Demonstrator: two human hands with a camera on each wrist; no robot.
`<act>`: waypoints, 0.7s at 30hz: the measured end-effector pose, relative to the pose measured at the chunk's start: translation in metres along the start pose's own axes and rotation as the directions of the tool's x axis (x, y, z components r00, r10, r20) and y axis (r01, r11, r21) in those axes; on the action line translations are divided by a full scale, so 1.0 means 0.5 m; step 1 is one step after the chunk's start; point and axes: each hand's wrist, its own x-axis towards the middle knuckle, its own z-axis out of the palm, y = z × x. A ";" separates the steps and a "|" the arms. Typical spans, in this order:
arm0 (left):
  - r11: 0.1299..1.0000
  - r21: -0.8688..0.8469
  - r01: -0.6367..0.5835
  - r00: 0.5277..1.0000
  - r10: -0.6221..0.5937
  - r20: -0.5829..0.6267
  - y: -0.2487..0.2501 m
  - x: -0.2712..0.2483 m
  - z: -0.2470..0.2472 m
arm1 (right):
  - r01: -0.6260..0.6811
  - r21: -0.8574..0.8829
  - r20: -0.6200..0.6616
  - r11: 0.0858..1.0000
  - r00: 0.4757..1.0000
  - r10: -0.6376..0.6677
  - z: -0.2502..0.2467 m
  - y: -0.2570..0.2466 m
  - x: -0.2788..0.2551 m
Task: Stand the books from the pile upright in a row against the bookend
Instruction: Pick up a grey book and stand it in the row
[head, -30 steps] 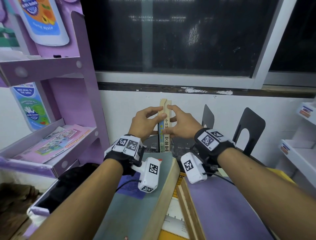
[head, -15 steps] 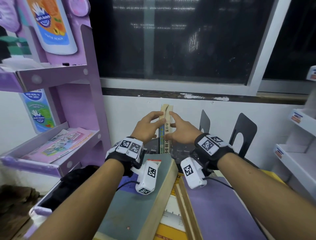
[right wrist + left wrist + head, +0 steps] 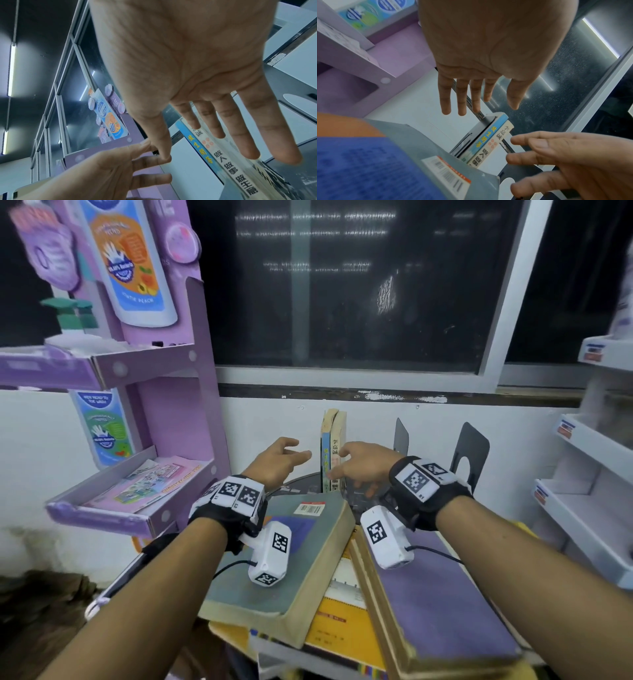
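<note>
Two thin books stand upright by the wall: a blue-spined book (image 3: 324, 455) (image 3: 485, 138) and a cream-spined book (image 3: 337, 451) (image 3: 228, 162) on its right. A dark bookend (image 3: 485, 121) stands against the blue one's left side. My left hand (image 3: 287, 453) (image 3: 467, 97) hovers open just left of them, fingers straight, touching nothing. My right hand (image 3: 356, 462) (image 3: 214, 121) is open at the cream book's right side; I cannot tell whether the fingertips touch it. The pile lies nearer me: a thick grey-green book (image 3: 284, 553), a purple book (image 3: 442, 594) and a yellow book (image 3: 339, 625).
Two more dark metal bookends (image 3: 400, 436) (image 3: 471, 453) stand to the right of the upright books. A purple display shelf (image 3: 137, 501) with leaflets flanks the left, white shelves (image 3: 582, 508) the right. A dark window (image 3: 342, 285) is behind.
Both hands have let go of the upright books' tops and drawn back and apart, fingers now spread. The two books stay standing. My head has moved back a little.
</note>
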 end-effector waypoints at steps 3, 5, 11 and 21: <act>0.997 0.051 0.050 0.999 -0.050 0.005 -0.013 -0.029 -0.010 | -0.006 -0.025 0.021 1.000 1.000 0.007 0.011 -0.009 -0.035; 0.994 0.085 0.074 0.997 -0.075 0.008 -0.022 -0.048 -0.011 | -0.009 -0.028 0.037 1.000 0.999 0.010 0.022 -0.015 -0.053; 0.948 0.249 0.196 0.977 -0.210 0.030 -0.049 -0.096 -0.031 | -0.037 0.049 0.050 0.998 0.998 0.035 0.065 -0.022 -0.091; 0.870 0.426 0.248 0.926 -0.342 0.160 -0.109 -0.137 -0.061 | -0.031 -0.075 0.101 0.997 0.994 0.039 0.119 -0.036 -0.154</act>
